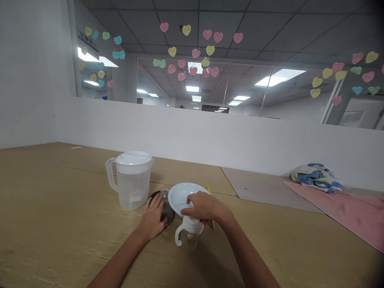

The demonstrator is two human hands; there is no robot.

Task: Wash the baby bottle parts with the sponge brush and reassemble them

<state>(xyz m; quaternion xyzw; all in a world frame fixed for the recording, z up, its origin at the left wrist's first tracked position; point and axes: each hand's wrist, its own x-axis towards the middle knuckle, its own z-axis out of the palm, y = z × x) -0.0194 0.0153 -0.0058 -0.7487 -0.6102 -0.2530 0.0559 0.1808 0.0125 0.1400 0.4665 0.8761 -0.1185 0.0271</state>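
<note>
My left hand [153, 218] lies with its fingers spread on a dark, round, see-through item [169, 212], perhaps a lid or bowl. My right hand [202, 205] is bent over the top of a small clear jar [189, 240] with a white collar and a white curved handle. Its thumb and index finger are apart above the jar; the other fingers are partly hidden behind the jar top. Behind the jar is a white plate [177, 196], partly covered by my right hand. A thin yellow-green item [208, 188] shows beyond the plate.
A translucent pitcher [134, 188] with a white lid stands left of my left hand. At the right are a crumpled blue and white cloth [316, 177] and a pink cloth [354, 208] on the brown table [60, 224]. A white wall [180, 136] runs behind.
</note>
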